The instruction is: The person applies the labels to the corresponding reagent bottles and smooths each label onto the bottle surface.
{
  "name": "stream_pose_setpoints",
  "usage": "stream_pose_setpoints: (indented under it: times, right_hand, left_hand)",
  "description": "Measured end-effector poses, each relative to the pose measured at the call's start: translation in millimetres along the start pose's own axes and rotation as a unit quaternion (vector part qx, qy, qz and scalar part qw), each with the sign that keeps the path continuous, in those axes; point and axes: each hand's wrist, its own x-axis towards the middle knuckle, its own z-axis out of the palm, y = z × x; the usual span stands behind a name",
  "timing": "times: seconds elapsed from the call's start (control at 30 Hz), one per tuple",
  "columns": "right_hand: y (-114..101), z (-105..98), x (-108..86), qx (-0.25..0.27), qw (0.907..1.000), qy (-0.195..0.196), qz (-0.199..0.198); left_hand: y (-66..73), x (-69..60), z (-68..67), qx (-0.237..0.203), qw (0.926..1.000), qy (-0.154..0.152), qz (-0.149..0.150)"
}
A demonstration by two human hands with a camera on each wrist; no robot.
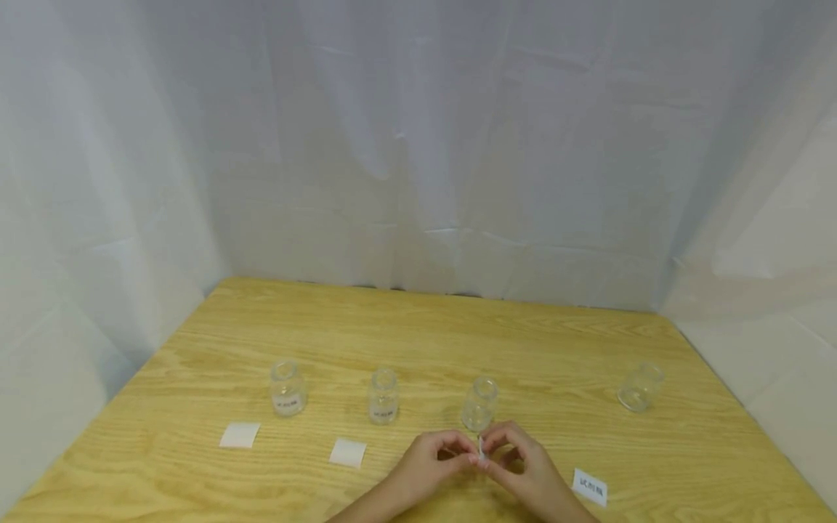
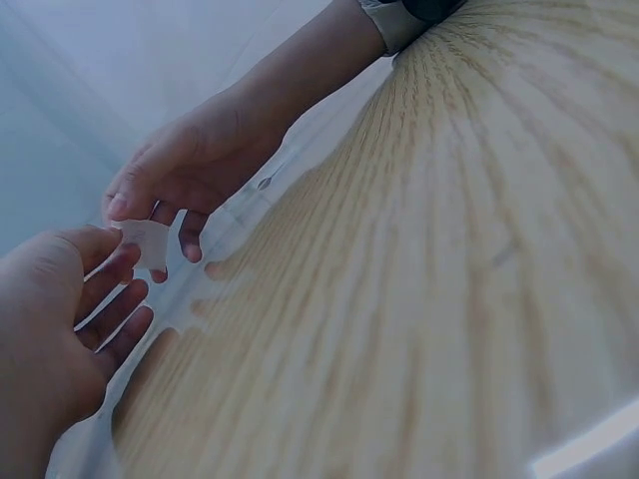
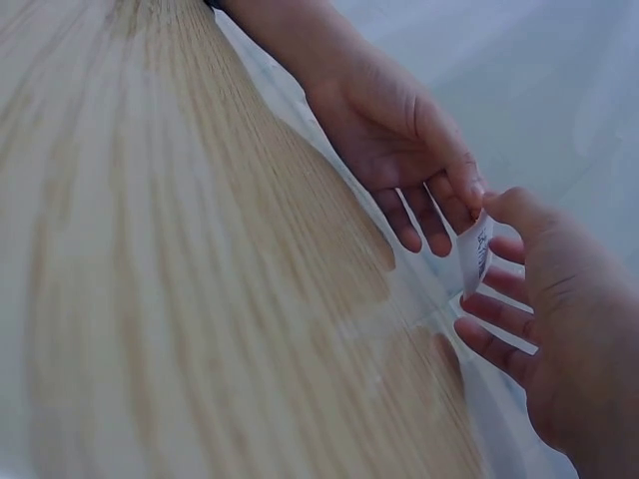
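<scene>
Both hands meet near the table's front, right of centre in the head view. A small white paper label with dark print is between them, seen nearly edge-on from the head. My left hand pinches its edge between thumb and index finger, the other fingers loosely bent. From the other side my right hand pinches the same label with thumb and fingertips. Just beyond the fingertips stands a clear glass bottle with no label visible on it.
Left of it stand two glass bottles bearing printed labels. Another clear bottle is at the right. Two white paper squares lie at the left front; a printed label lies right of my right hand. White sheeting surrounds the wooden table.
</scene>
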Motion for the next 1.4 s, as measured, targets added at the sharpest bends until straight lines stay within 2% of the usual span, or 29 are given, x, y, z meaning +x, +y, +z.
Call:
stream_pose_setpoints:
  times: [0.1, 0.23, 0.4, 0.73, 0.97, 1.17, 1.4]
  right_hand:
    - [13.1, 0.5, -1.3, 0.003, 1.0, 0.003, 0.002]
    - [28.5, 0.9, -2.7, 0.012, 0.9998, 0.011, 0.012]
    - [28.2, -0.4, -1.8, 0.019, 0.9994, 0.019, 0.021]
    - [25.5, -1.2, -1.6, 0.008, 0.9987, 0.051, 0.008]
    - [23.9, -2.0, -1.4, 0.015, 0.9966, 0.073, 0.036]
    - [23.7, -2.7, -1.6, 0.025, 0.9956, 0.082, 0.037]
    - [21.8, -2.1, -1.7, 0.028, 0.9938, 0.097, 0.046]
  left_hand:
    - [-3.2, 0.6, -0.2, 0.002, 0.9999, 0.011, 0.003]
    - [-0.8, 0.1, -1.0, 0.004, 0.9995, 0.03, 0.011]
    - [-0.6, 0.2, -1.5, -0.003, 0.9991, 0.041, 0.011]
    - [-4.9, 1.3, -1.9, -0.025, 0.9981, 0.055, 0.015]
    - [-2.3, 1.7, -1.6, -0.043, 0.9954, 0.083, 0.021]
    - [0.0, 2.4, -1.6, -0.054, 0.9925, 0.105, 0.031]
    - [0.0, 2.4, -2.3, -0.041, 0.9904, 0.13, 0.023]
